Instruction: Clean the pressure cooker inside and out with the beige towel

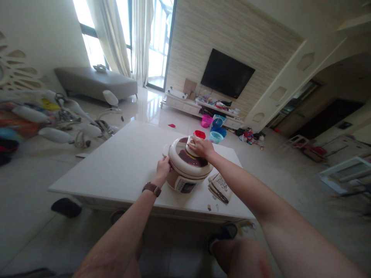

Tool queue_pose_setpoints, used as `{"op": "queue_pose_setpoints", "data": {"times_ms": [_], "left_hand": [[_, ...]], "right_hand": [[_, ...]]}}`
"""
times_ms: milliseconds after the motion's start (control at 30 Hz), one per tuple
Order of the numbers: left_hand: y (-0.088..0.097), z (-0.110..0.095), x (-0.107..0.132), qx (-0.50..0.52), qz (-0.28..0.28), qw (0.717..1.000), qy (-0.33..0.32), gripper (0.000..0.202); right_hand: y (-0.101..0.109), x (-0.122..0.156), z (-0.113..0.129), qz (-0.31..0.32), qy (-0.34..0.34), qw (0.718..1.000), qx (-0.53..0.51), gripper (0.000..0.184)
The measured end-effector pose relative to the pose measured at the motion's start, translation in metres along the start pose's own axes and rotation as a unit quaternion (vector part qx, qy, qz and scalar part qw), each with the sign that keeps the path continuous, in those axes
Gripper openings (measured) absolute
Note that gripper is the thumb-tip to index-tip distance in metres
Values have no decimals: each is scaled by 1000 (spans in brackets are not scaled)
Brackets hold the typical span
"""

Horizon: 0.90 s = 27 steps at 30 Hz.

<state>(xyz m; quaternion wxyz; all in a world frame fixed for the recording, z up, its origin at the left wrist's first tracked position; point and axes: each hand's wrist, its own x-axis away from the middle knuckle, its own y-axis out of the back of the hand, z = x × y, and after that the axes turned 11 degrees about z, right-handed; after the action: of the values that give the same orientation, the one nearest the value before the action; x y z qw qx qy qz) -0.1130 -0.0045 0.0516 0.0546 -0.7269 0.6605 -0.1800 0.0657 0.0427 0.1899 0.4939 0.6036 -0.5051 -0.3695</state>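
Note:
A cream and maroon electric pressure cooker (pixel 185 173) stands on the low white table (pixel 121 166) in front of me. My left hand (pixel 162 168), with a brown watch on the wrist, is closed on the cooker's left side at the lid's rim. My right hand (pixel 202 147) is closed over the white handle on top of the lid. A red item (pixel 199 134) sits just behind the cooker. A folded patterned cloth (pixel 220 188) lies on the table to the cooker's right, beneath my right forearm.
Small crumbs (pixel 209 207) lie near the table's front edge. A dark shoe (pixel 66 207) rests on the floor at the left. Baskets (pixel 216 133) and toys clutter the floor before a TV stand (pixel 191 106). A grey sofa (pixel 95 83) sits by the window; clutter lies at far left.

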Motion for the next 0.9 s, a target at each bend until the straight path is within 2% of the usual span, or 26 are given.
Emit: {"op": "queue_pose_setpoints", "data": {"times_ms": [500,900], "left_hand": [[-2,-4,2,-23,-11,1000,-1,24],[0,1,-3,-47,-21,999,-9,27]], "right_hand": [[4,3,4,-2,-11,1000,21,60],[7,4,7,13,-27,999,13,62]]}}
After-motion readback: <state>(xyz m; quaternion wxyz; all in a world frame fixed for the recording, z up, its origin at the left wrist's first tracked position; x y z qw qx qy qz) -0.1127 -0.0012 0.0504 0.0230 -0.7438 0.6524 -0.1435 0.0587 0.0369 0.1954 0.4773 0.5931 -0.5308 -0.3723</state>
